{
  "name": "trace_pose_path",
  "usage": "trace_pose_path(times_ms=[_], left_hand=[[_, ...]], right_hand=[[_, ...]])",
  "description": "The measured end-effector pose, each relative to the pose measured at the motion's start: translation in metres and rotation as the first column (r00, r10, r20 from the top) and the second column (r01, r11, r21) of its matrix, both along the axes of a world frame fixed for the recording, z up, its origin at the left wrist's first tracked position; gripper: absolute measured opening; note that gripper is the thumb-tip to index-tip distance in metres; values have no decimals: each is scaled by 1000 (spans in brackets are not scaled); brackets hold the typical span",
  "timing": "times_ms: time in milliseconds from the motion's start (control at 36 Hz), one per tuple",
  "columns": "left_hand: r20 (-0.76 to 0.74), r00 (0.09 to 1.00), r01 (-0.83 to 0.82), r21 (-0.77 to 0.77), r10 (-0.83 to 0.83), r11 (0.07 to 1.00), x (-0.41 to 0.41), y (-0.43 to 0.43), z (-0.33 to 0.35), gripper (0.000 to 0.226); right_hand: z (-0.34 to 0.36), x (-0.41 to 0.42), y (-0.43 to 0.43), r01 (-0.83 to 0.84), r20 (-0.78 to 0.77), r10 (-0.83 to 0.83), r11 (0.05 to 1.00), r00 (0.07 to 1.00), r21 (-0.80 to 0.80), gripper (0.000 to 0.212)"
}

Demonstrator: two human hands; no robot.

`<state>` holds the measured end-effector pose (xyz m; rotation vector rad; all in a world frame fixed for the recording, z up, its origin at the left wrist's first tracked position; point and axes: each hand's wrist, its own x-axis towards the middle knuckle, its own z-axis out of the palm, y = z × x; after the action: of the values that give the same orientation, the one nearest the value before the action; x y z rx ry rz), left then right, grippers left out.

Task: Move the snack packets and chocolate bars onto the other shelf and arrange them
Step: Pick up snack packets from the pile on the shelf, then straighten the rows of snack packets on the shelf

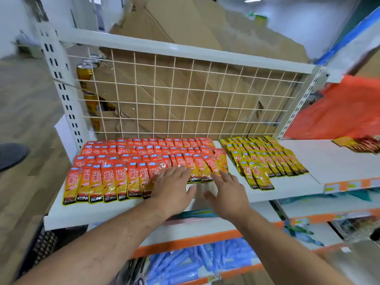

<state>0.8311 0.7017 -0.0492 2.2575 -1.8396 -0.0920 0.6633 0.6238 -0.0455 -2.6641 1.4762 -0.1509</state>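
The white shelf (123, 212) is carrying nearly everything, with a wire grid panel (185, 95) standing behind it. The red-orange snack packets (115, 177) are lying across its left and middle in overlapping rows from back to front. The front row is stepping back near the middle and looking uneven there. Just beside them on the right, the yellow snack packets (265, 159) are sitting in a smaller, tidier block. The left hand (172, 186) is resting flat on the front-row red-orange packets, fingers straight and spread. The right hand (228, 192) is lying open beside it, fingertips touching the packets' lower edges and gripping nothing. By my judgement the moving is largely done and the straightening is under way. A few loose packets (357, 144) are lying on the neighbouring shelf (339, 161), possibly left to move. No chocolate bars are showing that I can tell.
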Motion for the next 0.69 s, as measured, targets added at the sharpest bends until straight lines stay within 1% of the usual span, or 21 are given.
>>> trace_pose_path(times_ms=[139,306,444,556,694], left_hand=[[-5,998,55,21,-55,998,-44,-21,9,66],[22,995,99,7,-99,995,-120,-49,13,64],[42,990,137,5,-137,991,-191,-76,17,65],[11,988,153,16,-153,988,-242,-101,16,64],[9,981,194,26,-194,981,-301,-127,19,63]], right_hand=[[-1,-52,-13,30,9,-30,1000,1000,10,70],[3,-129,-33,66,29,-66,998,997,-2,68],[8,-202,-55,69,-4,-70,997,998,-36,72],[10,-258,-73,99,10,-99,995,995,-19,72],[15,-320,-88,133,9,-133,991,991,-6,70]])
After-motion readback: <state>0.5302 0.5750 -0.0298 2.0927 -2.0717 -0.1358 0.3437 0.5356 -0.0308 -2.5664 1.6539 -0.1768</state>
